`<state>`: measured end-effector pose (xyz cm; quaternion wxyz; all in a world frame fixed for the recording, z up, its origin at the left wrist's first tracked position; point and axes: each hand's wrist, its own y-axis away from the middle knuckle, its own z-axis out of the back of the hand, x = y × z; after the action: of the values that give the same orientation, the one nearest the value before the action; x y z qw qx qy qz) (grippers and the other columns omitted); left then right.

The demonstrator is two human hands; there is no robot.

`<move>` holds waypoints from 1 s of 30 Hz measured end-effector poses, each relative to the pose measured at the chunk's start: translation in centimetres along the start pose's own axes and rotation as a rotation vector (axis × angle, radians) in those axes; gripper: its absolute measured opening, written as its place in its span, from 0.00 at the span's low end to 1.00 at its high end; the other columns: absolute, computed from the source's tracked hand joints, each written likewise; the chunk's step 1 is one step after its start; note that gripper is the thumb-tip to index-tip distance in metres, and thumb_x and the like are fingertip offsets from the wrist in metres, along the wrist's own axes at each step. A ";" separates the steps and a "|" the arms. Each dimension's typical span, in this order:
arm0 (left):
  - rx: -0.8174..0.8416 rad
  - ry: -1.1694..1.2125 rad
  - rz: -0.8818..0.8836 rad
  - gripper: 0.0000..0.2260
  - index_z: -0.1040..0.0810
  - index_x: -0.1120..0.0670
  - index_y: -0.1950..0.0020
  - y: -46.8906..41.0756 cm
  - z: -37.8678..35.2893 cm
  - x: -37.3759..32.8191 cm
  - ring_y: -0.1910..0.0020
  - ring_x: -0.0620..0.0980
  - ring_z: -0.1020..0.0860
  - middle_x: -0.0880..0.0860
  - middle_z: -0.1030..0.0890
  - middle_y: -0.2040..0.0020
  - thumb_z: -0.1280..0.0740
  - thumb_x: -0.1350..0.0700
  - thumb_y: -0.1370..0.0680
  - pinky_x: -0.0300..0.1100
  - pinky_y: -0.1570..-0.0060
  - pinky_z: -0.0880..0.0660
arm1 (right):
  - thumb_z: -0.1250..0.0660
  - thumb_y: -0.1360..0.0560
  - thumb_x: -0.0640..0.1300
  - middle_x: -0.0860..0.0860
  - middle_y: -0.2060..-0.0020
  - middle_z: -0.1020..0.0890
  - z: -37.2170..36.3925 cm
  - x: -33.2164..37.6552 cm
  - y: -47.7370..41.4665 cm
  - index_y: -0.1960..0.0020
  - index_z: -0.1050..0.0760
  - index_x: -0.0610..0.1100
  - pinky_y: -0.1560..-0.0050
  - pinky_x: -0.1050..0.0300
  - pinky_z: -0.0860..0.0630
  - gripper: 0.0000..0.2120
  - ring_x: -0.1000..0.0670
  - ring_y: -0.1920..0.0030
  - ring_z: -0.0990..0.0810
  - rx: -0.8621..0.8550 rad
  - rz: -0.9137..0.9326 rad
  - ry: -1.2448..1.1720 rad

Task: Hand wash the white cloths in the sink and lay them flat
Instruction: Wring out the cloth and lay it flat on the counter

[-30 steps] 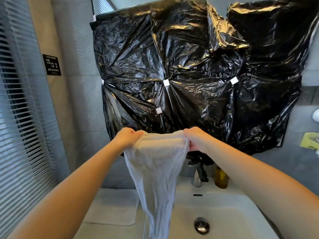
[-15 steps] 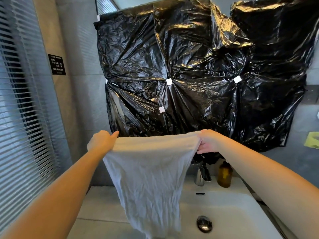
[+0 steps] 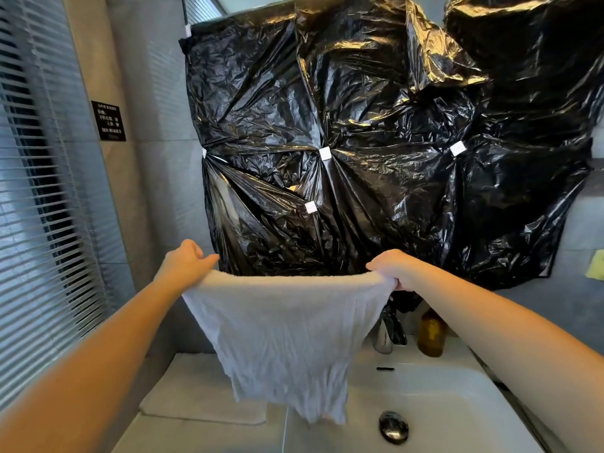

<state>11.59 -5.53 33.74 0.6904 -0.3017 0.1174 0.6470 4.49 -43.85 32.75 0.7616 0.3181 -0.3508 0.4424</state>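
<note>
Both arms reach forward above the sink; the left hand grips one upper corner of a white cloth and the right hand pinches the other, so its top edge runs taut between them; the cloth hangs down crumpled, its ragged lower end in the air over the basin, near the metal drain plug. A second white cloth lies flat on the counter left of the basin; behind stand a chrome faucet and an amber bottle; black plastic sheeting covers the wall.
</note>
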 end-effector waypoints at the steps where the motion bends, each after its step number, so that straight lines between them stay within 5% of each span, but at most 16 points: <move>1: 0.082 -0.062 -0.053 0.18 0.27 0.55 0.47 0.2 0.4 -0.1 0.51 0.52 0.27 0.53 0.23 0.49 0.37 0.39 0.20 0.45 0.56 0.31 | 0.31 0.20 0.49 0.45 0.50 0.17 0.0 0.1 0.2 0.38 0.22 0.39 0.50 0.50 0.19 0.16 0.45 0.54 0.19 0.042 0.016 0.030; 4: 0.367 -0.130 -0.218 0.26 0.22 0.46 0.42 1.2 1.8 -0.5 0.42 0.48 0.26 0.46 0.23 0.43 0.42 0.28 0.25 0.45 0.43 0.30 | 0.30 0.24 0.59 0.49 0.46 0.17 0.2 0.7 1.4 0.42 0.18 0.45 0.49 0.53 0.19 0.20 0.47 0.45 0.18 0.204 0.132 0.222; 8: 0.476 -0.388 -0.385 0.07 0.22 0.38 0.51 1.3 2.7 0.6 0.46 0.43 0.26 0.41 0.24 0.47 0.29 0.39 0.25 0.41 0.43 0.28 | 0.29 0.25 0.61 0.57 0.43 0.19 0.3 1.6 2.3 0.45 0.16 0.54 0.41 0.56 0.24 0.14 0.54 0.41 0.22 0.345 0.366 0.635; 11: 0.438 -0.627 -0.445 0.09 0.24 0.43 0.62 1.0 3.2 1.8 0.56 0.48 0.25 0.51 0.23 0.55 0.30 0.46 0.22 0.42 0.54 0.29 | 0.27 0.26 0.60 0.54 0.59 0.21 0.5 2.0 2.4 0.56 0.19 0.47 0.55 0.58 0.28 0.16 0.54 0.60 0.25 0.406 0.447 0.868; 15: 0.369 -0.564 -0.358 0.11 0.17 0.54 0.50 1.5 4.3 4.3 0.52 0.51 0.23 0.54 0.21 0.51 0.34 0.49 0.19 0.41 0.54 0.30 | 0.34 0.19 0.50 0.54 0.76 0.31 1.0 2.2 2.2 0.71 0.27 0.52 0.67 0.60 0.37 0.21 0.53 0.73 0.34 0.257 0.617 0.991; 17: 0.320 -0.493 -0.353 0.09 0.17 0.55 0.48 2.2 4.5 5.0 0.51 0.50 0.22 0.53 0.19 0.51 0.34 0.52 0.19 0.39 0.53 0.30 | 0.35 0.19 0.46 0.50 0.75 0.30 -0.7 1.8 2.0 0.73 0.29 0.45 0.64 0.55 0.33 0.23 0.50 0.71 0.32 0.252 0.685 0.870; 20: 0.241 -0.374 -0.346 0.07 0.16 0.55 0.45 2.8 4.8 6.0 0.52 0.49 0.21 0.50 0.17 0.51 0.33 0.58 0.19 0.38 0.55 0.30 | 0.35 0.20 0.41 0.39 0.59 0.18 -4.0 1.3 1.5 0.57 0.20 0.31 0.59 0.55 0.20 0.14 0.47 0.58 0.18 0.218 0.566 0.415; 25: 0.061 -0.033 -0.215 0.07 0.14 0.52 0.54 4.0 6.4 9.5 0.57 0.52 0.21 0.53 0.16 0.59 0.32 0.60 0.21 0.45 0.57 0.28 | 0.34 0.20 0.39 0.43 0.49 0.15 -7.1 1.4 1.4 0.48 0.18 0.37 0.44 0.52 0.19 0.07 0.48 0.48 0.16 0.172 0.402 -0.193; 28: -0.071 0.202 -0.112 0.10 0.17 0.62 0.59 5.2 7.1 10.7 0.63 0.53 0.26 0.63 0.21 0.64 0.29 0.56 0.22 0.44 0.63 0.32 | 0.38 0.17 0.38 0.40 0.50 0.15 -9.1 2.1 2.4 0.41 0.22 0.36 0.51 0.51 0.18 0.09 0.42 0.51 0.15 0.227 0.337 -0.505; 30: -0.123 0.228 -0.044 0.15 0.19 0.66 0.60 5.7 7.6 11.4 0.66 0.53 0.28 0.61 0.25 0.66 0.29 0.54 0.22 0.43 0.65 0.33 | 0.40 0.17 0.39 0.39 0.50 0.16 -10.7 2.8 2.9 0.40 0.23 0.37 0.57 0.49 0.19 0.11 0.41 0.54 0.15 0.244 0.279 -0.593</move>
<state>5.94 8.09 31.93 0.6667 -0.4176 0.1483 0.5993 5.57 -32.89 29.61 0.5152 0.4704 -0.5413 0.4695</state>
